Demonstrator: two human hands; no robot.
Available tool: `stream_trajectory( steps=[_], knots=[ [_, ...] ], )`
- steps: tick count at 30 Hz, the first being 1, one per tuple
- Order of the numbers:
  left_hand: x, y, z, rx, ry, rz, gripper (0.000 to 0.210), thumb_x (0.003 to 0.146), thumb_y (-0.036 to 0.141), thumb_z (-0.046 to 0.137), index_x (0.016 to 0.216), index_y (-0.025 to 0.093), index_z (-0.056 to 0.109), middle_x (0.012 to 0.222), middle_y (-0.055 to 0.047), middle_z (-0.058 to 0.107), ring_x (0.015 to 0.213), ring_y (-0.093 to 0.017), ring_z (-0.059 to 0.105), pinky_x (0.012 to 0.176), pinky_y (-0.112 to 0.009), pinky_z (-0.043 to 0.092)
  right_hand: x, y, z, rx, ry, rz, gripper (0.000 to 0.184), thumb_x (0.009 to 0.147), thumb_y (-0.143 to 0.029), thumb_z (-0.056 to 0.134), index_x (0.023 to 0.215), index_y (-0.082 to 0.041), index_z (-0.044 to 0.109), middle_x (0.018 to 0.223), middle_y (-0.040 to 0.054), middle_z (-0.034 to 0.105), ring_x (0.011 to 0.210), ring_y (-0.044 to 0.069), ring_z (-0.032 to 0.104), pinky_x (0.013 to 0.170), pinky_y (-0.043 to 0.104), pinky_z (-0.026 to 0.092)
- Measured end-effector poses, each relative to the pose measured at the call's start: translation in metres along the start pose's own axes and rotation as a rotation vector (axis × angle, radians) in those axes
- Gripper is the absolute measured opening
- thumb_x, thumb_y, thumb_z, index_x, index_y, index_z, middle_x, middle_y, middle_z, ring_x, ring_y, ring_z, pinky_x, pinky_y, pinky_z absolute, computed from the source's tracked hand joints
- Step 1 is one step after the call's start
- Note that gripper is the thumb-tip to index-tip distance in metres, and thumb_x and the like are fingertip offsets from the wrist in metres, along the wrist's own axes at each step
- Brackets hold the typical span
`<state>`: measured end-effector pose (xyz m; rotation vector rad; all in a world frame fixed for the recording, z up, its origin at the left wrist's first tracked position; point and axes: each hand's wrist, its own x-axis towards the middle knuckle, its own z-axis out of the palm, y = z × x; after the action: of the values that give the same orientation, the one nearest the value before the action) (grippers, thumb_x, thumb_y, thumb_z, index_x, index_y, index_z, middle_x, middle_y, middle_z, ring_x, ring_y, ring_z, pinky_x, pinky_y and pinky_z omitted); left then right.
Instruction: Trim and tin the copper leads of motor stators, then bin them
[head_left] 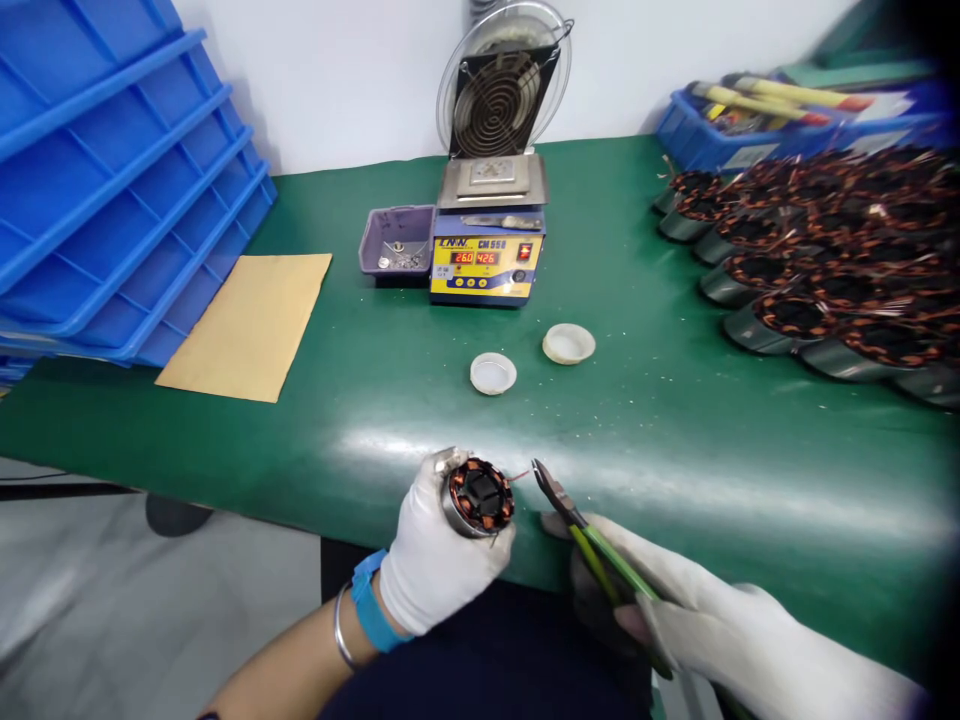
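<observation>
My left hand, in a white glove, is closed around a motor stator with a metal ring, copper windings and a dark centre. A thin copper wire sticks out from its right side. My right hand, also gloved, grips wire cutters with green handles. The cutters' jaws point up and left, close to the wire's end but apart from it. Part of the right hand's fingers lies in shadow behind the handles.
Many similar stators stand grouped at the right. A soldering pot with a lit display sits at the back beside a small purple bin. Two shallow white lids, brown cardboard and stacked blue crates are also on the green table.
</observation>
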<state>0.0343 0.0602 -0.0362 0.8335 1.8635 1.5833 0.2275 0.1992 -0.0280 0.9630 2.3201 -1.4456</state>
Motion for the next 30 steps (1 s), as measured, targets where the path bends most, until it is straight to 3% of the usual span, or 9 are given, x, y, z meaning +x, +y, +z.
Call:
stream_trajectory(
  steps=[4, 9, 14, 18, 25, 28, 30],
  knots=[
    [-0.001, -0.004, 0.000, -0.020, 0.007, 0.027, 0.050, 0.068, 0.017, 0.077, 0.111, 0.028, 0.053, 0.102, -0.001, 0.065, 0.098, -0.022, 0.063, 0.091, -0.033, 0.050, -0.003, -0.017, -0.003, 0.051, -0.050, 0.058, 0.072, 0.073, -0.045, 0.044, 0.142, -0.028, 0.055, 0.093, 0.0016, 0.074, 0.073, 0.029, 0.071, 0.069, 0.038, 0.061],
    [-0.001, -0.006, 0.001, 0.015, 0.046, 0.102, 0.052, 0.066, 0.015, 0.075, 0.111, 0.026, 0.053, 0.100, -0.004, 0.065, 0.094, -0.024, 0.064, 0.089, -0.039, 0.052, -0.002, -0.015, -0.003, 0.028, -0.064, 0.162, 0.072, 0.077, -0.046, 0.045, 0.147, -0.026, 0.048, 0.087, 0.0008, 0.074, 0.070, 0.027, 0.070, 0.082, 0.038, 0.058],
    [0.000, -0.005, 0.002, 0.036, 0.045, 0.138, 0.050, 0.067, 0.016, 0.073, 0.112, 0.024, 0.052, 0.102, -0.006, 0.066, 0.093, -0.024, 0.066, 0.089, -0.038, 0.053, -0.003, -0.002, 0.000, 0.025, -0.052, 0.135, 0.069, 0.084, -0.051, 0.043, 0.148, -0.027, 0.046, 0.109, 0.0018, 0.072, 0.090, 0.029, 0.069, 0.091, 0.039, 0.055],
    [-0.001, -0.007, 0.000, 0.092, 0.045, 0.152, 0.053, 0.069, 0.019, 0.074, 0.116, 0.024, 0.050, 0.107, -0.007, 0.066, 0.099, -0.025, 0.065, 0.094, -0.041, 0.051, -0.003, -0.010, -0.001, -0.065, -0.025, 0.139, 0.070, 0.085, -0.055, 0.041, 0.148, -0.026, 0.047, 0.106, 0.0028, 0.073, 0.086, 0.029, 0.071, 0.097, 0.042, 0.052],
    [-0.002, -0.009, -0.001, 0.134, 0.022, 0.134, 0.051, 0.069, 0.018, 0.073, 0.114, 0.022, 0.051, 0.104, -0.007, 0.065, 0.098, -0.026, 0.065, 0.090, -0.041, 0.052, -0.002, -0.025, -0.004, -0.157, -0.026, 0.176, 0.078, 0.079, -0.056, 0.041, 0.148, -0.020, 0.048, 0.133, 0.0039, 0.059, 0.116, 0.036, 0.061, 0.103, 0.046, 0.049],
    [-0.002, -0.010, 0.001, 0.104, 0.014, 0.070, 0.052, 0.067, 0.017, 0.075, 0.113, 0.023, 0.052, 0.107, -0.007, 0.064, 0.100, -0.026, 0.064, 0.094, -0.041, 0.049, -0.001, -0.015, 0.002, -0.224, 0.049, 0.125, 0.072, 0.081, -0.052, 0.040, 0.144, -0.021, 0.052, 0.132, 0.0045, 0.060, 0.116, 0.036, 0.061, 0.099, 0.047, 0.052],
    [-0.001, -0.008, 0.001, 0.035, 0.035, -0.004, 0.055, 0.064, 0.015, 0.077, 0.112, 0.022, 0.052, 0.108, -0.006, 0.064, 0.101, -0.025, 0.063, 0.097, -0.039, 0.048, 0.002, -0.003, 0.004, -0.301, 0.190, 0.062, 0.063, 0.083, -0.048, 0.042, 0.138, -0.023, 0.058, 0.125, 0.0058, 0.066, 0.110, 0.036, 0.064, 0.090, 0.047, 0.056]
  ],
)
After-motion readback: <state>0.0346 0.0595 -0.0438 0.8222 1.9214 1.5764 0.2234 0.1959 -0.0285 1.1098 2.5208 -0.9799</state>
